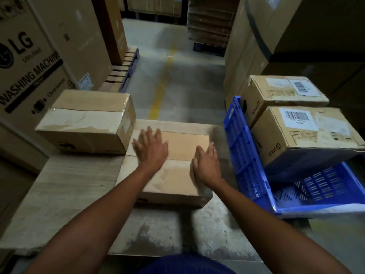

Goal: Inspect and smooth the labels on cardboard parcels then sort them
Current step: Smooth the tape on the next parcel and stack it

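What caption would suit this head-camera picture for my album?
Left hand and right hand rest flat on a parcel, beside a blue crate and two labelled boxes.

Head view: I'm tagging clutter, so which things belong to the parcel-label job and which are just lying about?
Job: middle parcel under left hand and right hand; taped parcel; far labelled parcel; near labelled parcel; blue crate.
Lying about: washing machine carton; pallet; flat cardboard stack.
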{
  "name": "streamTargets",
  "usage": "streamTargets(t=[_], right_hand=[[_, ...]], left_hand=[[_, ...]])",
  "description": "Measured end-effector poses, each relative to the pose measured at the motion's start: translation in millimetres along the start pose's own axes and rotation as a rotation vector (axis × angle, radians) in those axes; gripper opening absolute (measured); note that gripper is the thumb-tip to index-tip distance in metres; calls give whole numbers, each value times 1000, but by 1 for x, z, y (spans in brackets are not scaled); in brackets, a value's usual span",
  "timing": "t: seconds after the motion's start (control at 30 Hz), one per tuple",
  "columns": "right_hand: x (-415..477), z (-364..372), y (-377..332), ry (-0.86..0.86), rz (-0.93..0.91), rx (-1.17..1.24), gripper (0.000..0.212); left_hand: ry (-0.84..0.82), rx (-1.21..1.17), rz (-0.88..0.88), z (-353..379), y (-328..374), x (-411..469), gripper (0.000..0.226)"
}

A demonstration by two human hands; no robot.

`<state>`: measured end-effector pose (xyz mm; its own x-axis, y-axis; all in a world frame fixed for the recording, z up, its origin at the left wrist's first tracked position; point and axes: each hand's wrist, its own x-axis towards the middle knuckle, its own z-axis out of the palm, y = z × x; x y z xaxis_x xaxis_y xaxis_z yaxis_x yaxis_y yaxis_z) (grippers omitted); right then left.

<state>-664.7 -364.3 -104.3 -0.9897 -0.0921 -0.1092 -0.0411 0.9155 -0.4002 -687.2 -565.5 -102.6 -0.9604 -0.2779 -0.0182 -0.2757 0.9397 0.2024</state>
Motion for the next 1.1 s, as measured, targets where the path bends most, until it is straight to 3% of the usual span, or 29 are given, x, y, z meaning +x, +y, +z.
streamTargets(t=[0.07, 0.2, 0.33, 0.43, 0.6, 0.8, 0.87, 0.97, 1.1], right_hand=[[7, 1, -5, 24, 102, 191, 47], [18, -10, -17, 149, 296, 589, 72], [15, -28, -28, 310, 390, 596, 78], [14, -45, -42, 482, 420, 536, 68], [11, -56, -56, 686, 417, 706, 44], [-11, -27, -43, 584, 446, 683, 44], [-24, -15, -39, 569, 444, 565, 39], [-35, -1, -38, 655, 234, 136, 32], [-38, 5, -51, 507, -101, -23, 50]], left_hand=[[-33, -100, -174, -9, -13, 10, 65], [-36, -352, -282, -26, -22, 23, 61], [103, -504, -292, -49, -24, 26, 52], [243, -550, -281, -70, -22, 21, 45], [370, -742, -234, -82, -29, 3, 35], [328, -749, -168, -52, -53, -36, 35], [344, -674, -126, -45, -58, -49, 34], [427, -379, 14, -42, -60, -54, 27], [386, -238, 370, -37, -59, -46, 37]])
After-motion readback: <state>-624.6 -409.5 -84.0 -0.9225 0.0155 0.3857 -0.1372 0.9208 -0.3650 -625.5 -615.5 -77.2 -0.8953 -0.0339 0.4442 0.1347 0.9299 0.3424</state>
